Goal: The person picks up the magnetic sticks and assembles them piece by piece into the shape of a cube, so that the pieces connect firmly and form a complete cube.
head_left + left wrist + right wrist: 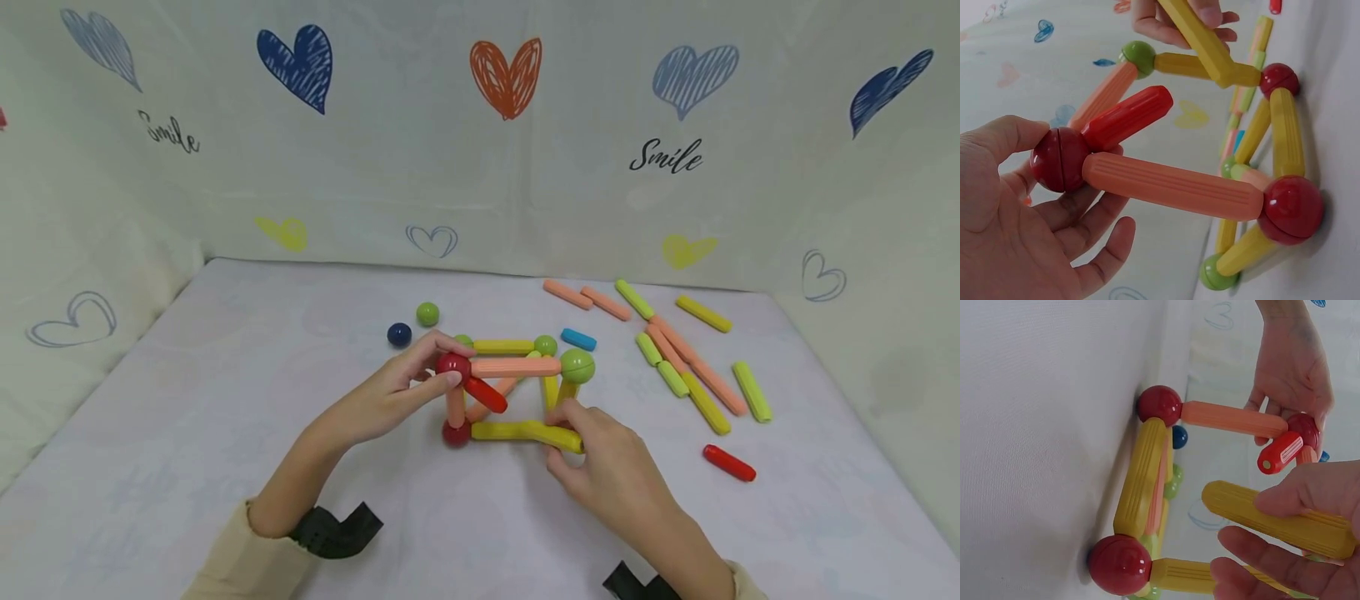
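My left hand [386, 400] pinches a red ball [1057, 160] at an upper corner of a stick-and-ball frame. A short red stick [1130, 117] juts out from that ball, free at its far end. An orange stick [1172, 186] runs down from it to a lower red ball [1290, 209], and another orange stick [516, 367] reaches a green ball [577, 366]. Between thumb and fingers, my right hand [611, 462] holds a yellow stick [1238, 505] apart from the frame's lower yellow stick [1141, 478]. That hand hides a lower red corner ball [1120, 565] in the head view.
A dark blue ball [400, 335] and a loose green ball [427, 314] lie behind my left hand. Several loose sticks are spread at the right, including a red stick [729, 463], a yellow stick [703, 314] and a blue stick [578, 339]. A printed cloth [420, 167] hangs behind the table.
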The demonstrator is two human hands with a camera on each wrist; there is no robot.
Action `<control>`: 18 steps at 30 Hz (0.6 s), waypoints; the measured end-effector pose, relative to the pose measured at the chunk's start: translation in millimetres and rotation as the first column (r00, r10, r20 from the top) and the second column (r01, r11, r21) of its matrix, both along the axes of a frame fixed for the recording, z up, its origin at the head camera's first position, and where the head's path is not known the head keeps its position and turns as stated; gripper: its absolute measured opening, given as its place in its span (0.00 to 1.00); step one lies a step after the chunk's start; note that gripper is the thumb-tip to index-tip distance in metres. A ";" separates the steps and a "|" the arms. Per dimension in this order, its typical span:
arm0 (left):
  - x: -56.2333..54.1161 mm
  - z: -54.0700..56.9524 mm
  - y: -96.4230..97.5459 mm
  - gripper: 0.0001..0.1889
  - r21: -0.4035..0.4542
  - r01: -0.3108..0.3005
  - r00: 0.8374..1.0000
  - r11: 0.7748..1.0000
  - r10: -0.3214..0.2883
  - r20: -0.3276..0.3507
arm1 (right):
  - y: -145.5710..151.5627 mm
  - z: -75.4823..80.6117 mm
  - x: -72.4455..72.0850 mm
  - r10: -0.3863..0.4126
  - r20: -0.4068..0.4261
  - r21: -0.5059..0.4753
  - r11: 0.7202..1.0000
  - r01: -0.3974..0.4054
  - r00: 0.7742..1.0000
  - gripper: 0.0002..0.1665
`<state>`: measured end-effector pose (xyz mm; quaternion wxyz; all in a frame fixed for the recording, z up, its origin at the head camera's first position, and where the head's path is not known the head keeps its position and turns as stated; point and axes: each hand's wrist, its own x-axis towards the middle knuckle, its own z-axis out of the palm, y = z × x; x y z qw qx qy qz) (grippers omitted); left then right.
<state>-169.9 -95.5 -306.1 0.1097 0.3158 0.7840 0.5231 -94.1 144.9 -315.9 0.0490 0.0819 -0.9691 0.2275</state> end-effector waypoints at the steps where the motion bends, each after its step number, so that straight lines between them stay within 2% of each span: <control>1: -0.1 -0.1 0.0 0.16 -0.001 0.002 1.000 1.000 -0.002 0.001 | 0.8 -0.5 -0.1 -0.001 -0.021 0.003 1.000 0.001 1.000 0.16; 6: -0.6 -0.1 0.3 0.15 -0.005 0.003 1.000 1.000 -0.003 -0.004 | 4.5 -4.6 -0.9 0.034 -0.160 0.028 0.999 -0.030 0.986 0.17; 9: -0.7 -0.2 0.0 0.15 -0.007 0.000 1.000 1.000 0.000 -0.008 | 5.0 -5.6 -1.1 0.043 -0.202 0.034 0.999 -0.037 0.979 0.17; 18: -1.7 -0.6 0.2 0.15 -0.009 0.004 1.000 1.000 -0.004 -0.012 | 0.0 -2.4 1.0 -0.013 -0.138 -0.051 0.999 0.006 0.990 0.18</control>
